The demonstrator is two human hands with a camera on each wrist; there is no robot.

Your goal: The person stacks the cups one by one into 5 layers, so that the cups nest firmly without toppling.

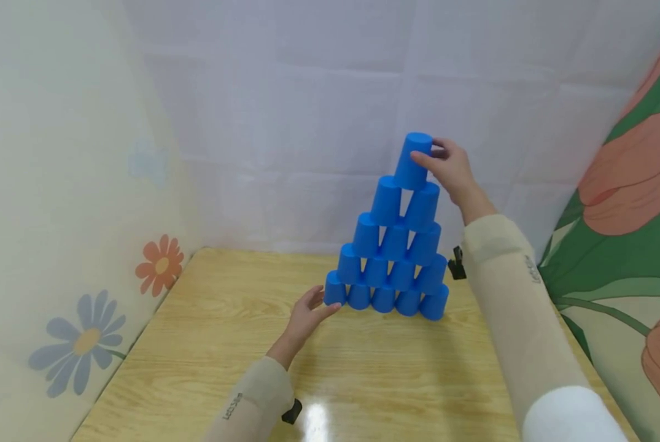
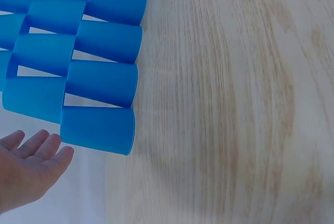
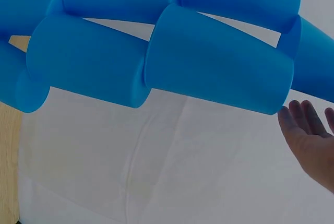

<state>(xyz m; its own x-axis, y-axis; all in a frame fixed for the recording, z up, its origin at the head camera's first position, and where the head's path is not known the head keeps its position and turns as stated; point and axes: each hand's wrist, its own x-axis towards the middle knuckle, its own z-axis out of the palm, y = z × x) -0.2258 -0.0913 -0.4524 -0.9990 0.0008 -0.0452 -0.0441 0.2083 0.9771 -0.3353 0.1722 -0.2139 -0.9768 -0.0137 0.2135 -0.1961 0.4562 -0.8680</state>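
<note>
Blue cups [image 1: 395,242], upside down, stand stacked in a tall triangle of several tiers on the wooden table. A single cup [image 1: 412,166] sits at the peak, on a tier of two. Beside it is my right hand [image 1: 451,170], its thumb across the cup's front in the head view; in the right wrist view the loosely spread fingers [image 3: 308,117] show just short of the cups. My left hand [image 1: 305,316] lies low by the leftmost bottom cup [image 1: 335,290]. In the left wrist view its fingers [image 2: 36,144] are extended beside the stack, not wrapped round a cup.
A pale cloth [image 1: 285,123] hangs behind the wooden table [image 1: 213,344]. Flower-patterned walls [image 1: 86,344] stand at both sides. A small black object [image 1: 458,264] is near the right sleeve, and another black piece [image 1: 291,411] is by the left sleeve.
</note>
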